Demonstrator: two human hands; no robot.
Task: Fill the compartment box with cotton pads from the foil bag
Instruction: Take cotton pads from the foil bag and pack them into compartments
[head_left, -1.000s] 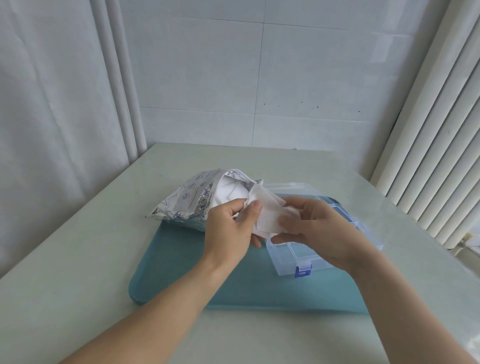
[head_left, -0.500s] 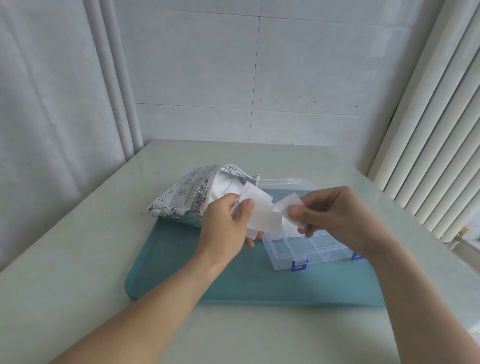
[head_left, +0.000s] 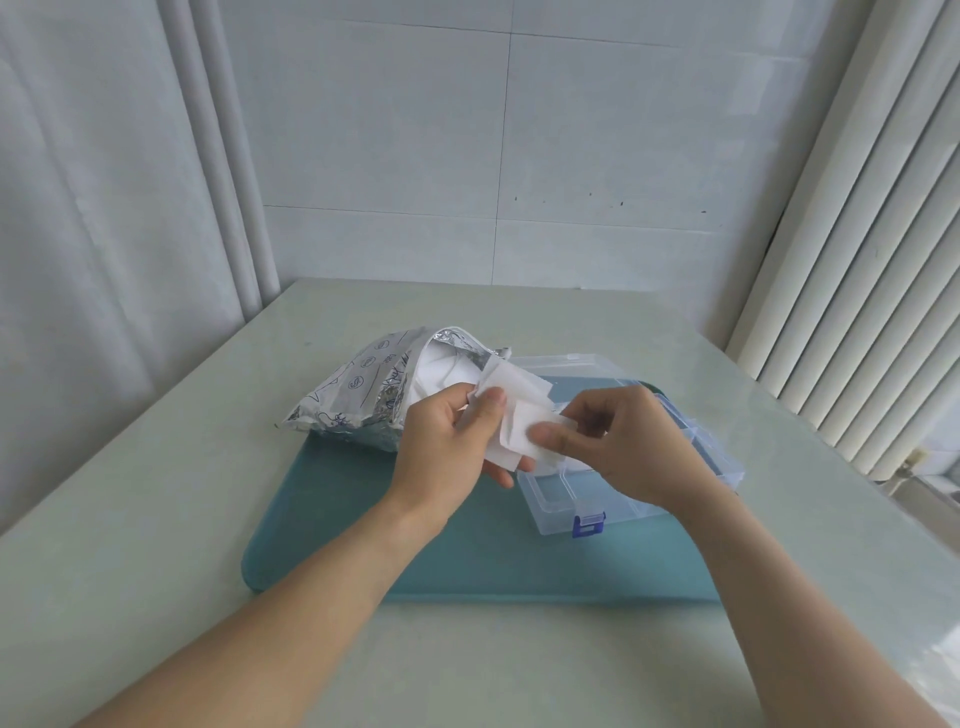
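While the thumb and fingers (head_left: 558, 434) of the right hand (head_left: 631, 449) are pinching the near corner of one cotton pad (head_left: 524, 423), the left hand (head_left: 441, 447) is gripping a small stack of cotton pads (head_left: 511, 387) at the centre of the frame, thumb pressing on top and the other fingers curling beneath. How many pads are lying in that stack cannot be told; at least two white layers are showing. Both hands are hovering just above the one compartment box (head_left: 644, 483), a clear plastic case sitting open at centre right, its lid lying back behind it and one blue latch (head_left: 588, 522) showing on its near edge. Left of the hands, one foil bag (head_left: 358, 395) is lying on its side with its mouth gaping toward them, more white pads filling the opening. Bag and box are both resting on a single teal mat (head_left: 363, 530), which is lying on the pale surface (head_left: 130, 493).
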